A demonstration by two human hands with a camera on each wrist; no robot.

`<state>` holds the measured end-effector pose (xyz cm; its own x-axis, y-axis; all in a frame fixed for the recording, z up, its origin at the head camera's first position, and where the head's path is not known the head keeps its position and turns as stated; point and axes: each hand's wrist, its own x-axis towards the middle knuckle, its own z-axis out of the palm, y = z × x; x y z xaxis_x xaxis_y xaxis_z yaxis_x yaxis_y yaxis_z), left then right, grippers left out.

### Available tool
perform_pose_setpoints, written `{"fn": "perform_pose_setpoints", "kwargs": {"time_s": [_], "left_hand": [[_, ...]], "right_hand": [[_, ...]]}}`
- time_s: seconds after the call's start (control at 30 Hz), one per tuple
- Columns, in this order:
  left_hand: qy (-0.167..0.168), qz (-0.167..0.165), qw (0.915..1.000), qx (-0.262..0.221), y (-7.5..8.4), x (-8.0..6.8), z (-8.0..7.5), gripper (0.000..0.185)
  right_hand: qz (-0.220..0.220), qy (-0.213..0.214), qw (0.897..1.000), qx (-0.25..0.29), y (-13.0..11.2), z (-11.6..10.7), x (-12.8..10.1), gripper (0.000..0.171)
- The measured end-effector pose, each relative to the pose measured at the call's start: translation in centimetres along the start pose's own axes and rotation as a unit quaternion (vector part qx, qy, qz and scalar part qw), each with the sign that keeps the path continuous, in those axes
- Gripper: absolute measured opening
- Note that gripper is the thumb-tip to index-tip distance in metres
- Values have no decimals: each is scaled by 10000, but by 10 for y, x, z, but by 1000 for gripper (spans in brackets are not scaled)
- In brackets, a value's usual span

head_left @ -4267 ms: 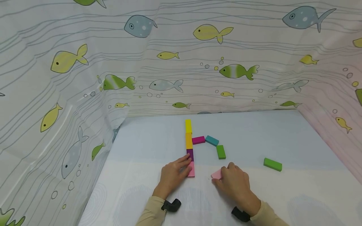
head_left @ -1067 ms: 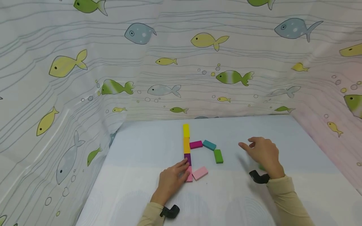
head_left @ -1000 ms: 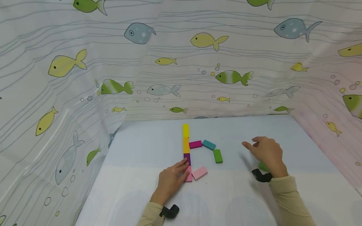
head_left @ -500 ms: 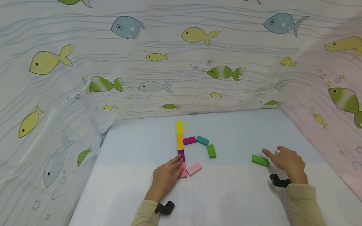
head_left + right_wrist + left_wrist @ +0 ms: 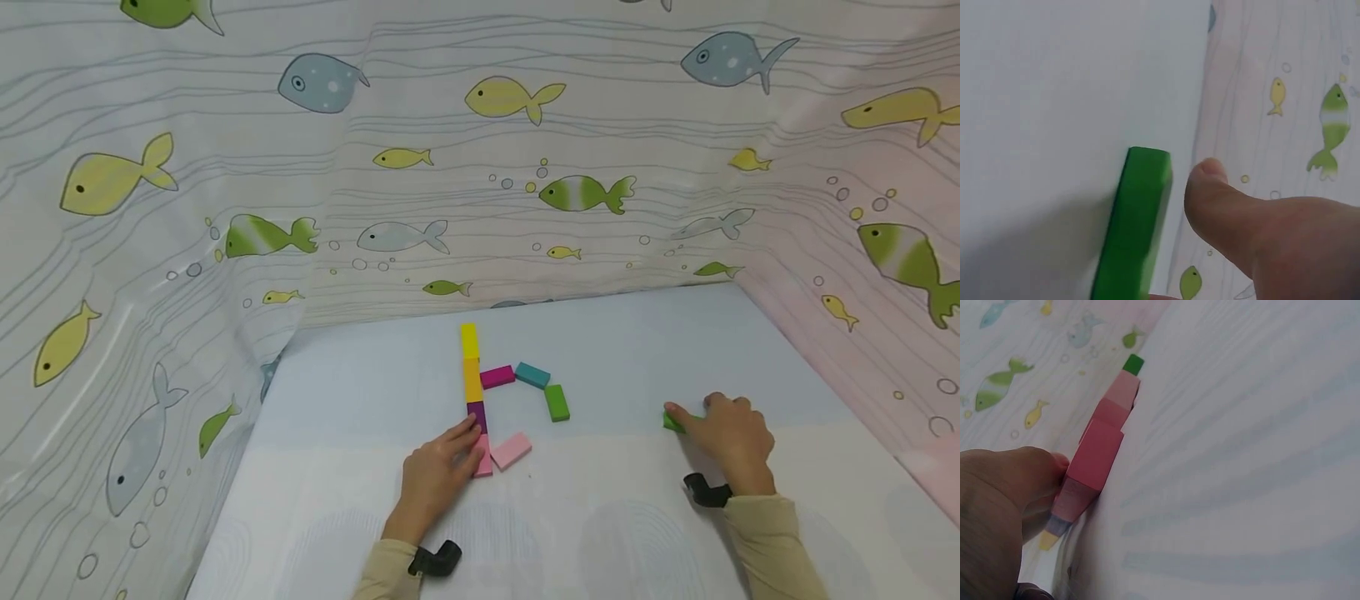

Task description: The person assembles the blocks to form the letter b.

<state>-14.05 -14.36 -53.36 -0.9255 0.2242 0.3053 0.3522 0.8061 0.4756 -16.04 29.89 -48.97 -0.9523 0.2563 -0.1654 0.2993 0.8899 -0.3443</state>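
Fish-print curtains (image 5: 225, 208) enclose a pale bench (image 5: 600, 517). At left centre, the left hand (image 5: 435, 475) rests with relaxed fingers against the near pink block (image 5: 483, 457) of a straight block column (image 5: 471, 367) (yellow at the far end). At right, the right hand (image 5: 727, 437) curls over a green block (image 5: 672, 421), thumb beside it.

From where I stand, a line of blocks (image 5: 472, 392) runs toward twelve o'clock on the table (image 5: 637, 350), three more blocks (image 5: 534, 387) arc off at its three o'clock, the left hand (image 5: 435, 479) rests at its near end, and the right hand (image 5: 727, 437) covers a lone block (image 5: 671, 421) well apart at three o'clock.
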Motion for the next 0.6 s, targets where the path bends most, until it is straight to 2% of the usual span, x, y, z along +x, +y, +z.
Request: {"fn": "perform_pose_setpoints", "kwargs": {"time_s": [0.2, 0.43, 0.6], "left_hand": [[115, 93, 9997, 214, -2, 0, -3, 41], [98, 160, 9996, 199, -1, 1, -4, 41], [36, 11, 9998, 181, 1, 0, 0, 40]], "right_hand": [[-68, -17, 9997, 213, -13, 7, -7, 103], [-201, 62, 9989, 411, -16, 11, -13, 72], [-88, -4, 9981, 602, -8, 9, -12, 75]]}}
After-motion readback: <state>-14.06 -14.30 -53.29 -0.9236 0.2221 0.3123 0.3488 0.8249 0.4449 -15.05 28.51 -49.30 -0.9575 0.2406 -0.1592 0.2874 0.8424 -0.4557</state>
